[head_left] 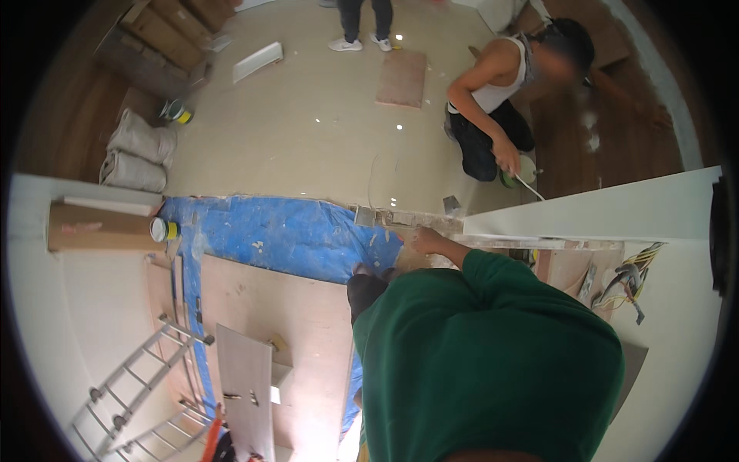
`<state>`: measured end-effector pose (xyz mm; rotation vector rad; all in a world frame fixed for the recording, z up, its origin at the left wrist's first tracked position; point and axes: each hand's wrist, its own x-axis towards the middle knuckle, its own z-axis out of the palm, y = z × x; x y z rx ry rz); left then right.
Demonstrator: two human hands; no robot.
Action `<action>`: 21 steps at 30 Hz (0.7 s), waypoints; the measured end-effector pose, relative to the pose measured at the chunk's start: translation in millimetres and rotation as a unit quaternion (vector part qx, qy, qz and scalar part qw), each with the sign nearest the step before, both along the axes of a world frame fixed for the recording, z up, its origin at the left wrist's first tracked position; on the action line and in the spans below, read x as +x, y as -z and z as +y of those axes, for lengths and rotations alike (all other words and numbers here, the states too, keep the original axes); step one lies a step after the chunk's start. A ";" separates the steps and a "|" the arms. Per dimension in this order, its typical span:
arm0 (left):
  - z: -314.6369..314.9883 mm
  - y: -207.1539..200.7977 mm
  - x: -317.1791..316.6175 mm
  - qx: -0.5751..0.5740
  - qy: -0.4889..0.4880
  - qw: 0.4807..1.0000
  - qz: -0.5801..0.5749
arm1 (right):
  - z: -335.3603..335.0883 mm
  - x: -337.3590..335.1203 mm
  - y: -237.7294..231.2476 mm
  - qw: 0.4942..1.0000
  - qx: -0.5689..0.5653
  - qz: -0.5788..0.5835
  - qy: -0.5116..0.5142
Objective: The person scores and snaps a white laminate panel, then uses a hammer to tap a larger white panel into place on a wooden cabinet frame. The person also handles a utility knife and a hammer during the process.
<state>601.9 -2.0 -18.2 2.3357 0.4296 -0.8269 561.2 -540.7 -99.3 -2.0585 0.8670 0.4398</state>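
Observation:
My right hand [423, 240] reaches forward from a green sleeve, low over the rough, broken strip [412, 222] at the edge of the pale floor. Its fingers look curled, but what they hold, if anything, is too small to make out. A small square metal piece [364, 216] lies left of it, on the border of the blue sheeting [269, 231]. To the right sits another small grey square piece [452, 205]. Beside my torso a sliver of skin, apparently my left hand [358, 398], shows; its fingers are hidden.
A co-worker [493, 100] crouches at the far right, holding a thin tool by a wood-coloured panel [593, 115]. Another person's legs [363, 23] stand at the back. A ladder [138, 377] and boards [285, 323] occupy the left. Loose wires [631, 277] hang from the right wall.

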 end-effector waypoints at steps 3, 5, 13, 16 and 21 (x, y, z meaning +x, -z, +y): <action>-17.3 -9.6 64.5 0.007 0.058 0.998 0.034 | -3.9 20.3 -6.4 0.997 0.014 -0.013 0.076; -33.6 -13.9 109.8 0.013 0.094 0.994 0.054 | -9.5 35.8 -11.2 0.993 -0.005 -0.027 0.113; -170.0 -14.0 318.7 -0.035 0.177 0.981 0.076 | -39.3 93.2 -37.5 0.978 -0.007 0.027 0.208; -222.4 33.2 394.4 -0.119 0.169 0.976 0.067 | -53.9 126.2 -58.2 0.962 -0.006 -0.022 0.272; -382.2 46.5 516.8 -0.101 0.413 0.903 -0.066 | -109.8 176.3 -78.6 0.941 -0.016 -0.044 0.336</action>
